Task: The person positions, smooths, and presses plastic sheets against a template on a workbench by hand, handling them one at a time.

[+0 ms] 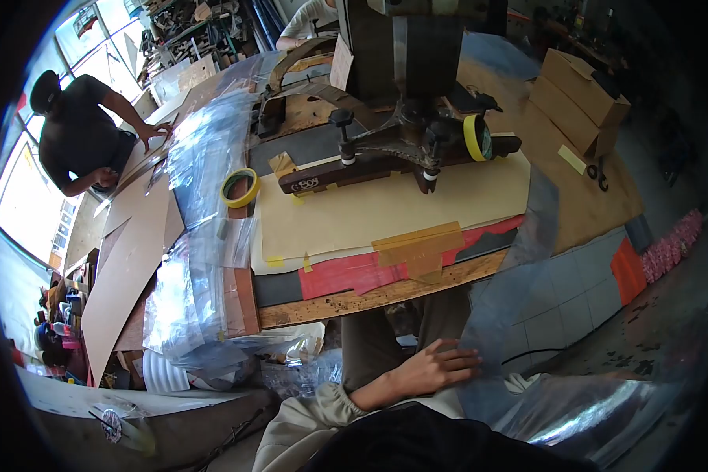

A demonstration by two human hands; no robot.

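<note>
My left hand (433, 368) lies across my lap, palm down, its fingers stretched out and slightly apart. Nothing is seen in it, and its fingertips reach the edge of a clear plastic sheet (519, 315) that hangs beside the table. My right hand does not show. On the table before me lies a cream sheet (448, 200) with brown tape (421, 248) at its near edge and red material (346, 281) beneath. Over the sheet is a dark press head (401, 138) with a long bar. One yellow tape roll (477, 138) hangs on its right side; another yellow tape roll (240, 189) rests at the left.
A person (79, 134) works over large boards (138, 259) at the left. Another person's sleeve (315, 20) shows at the back. A cardboard box (574, 102) and scissors (598, 175) are on the right. Shiny plastic film (200, 157) covers the table's left side.
</note>
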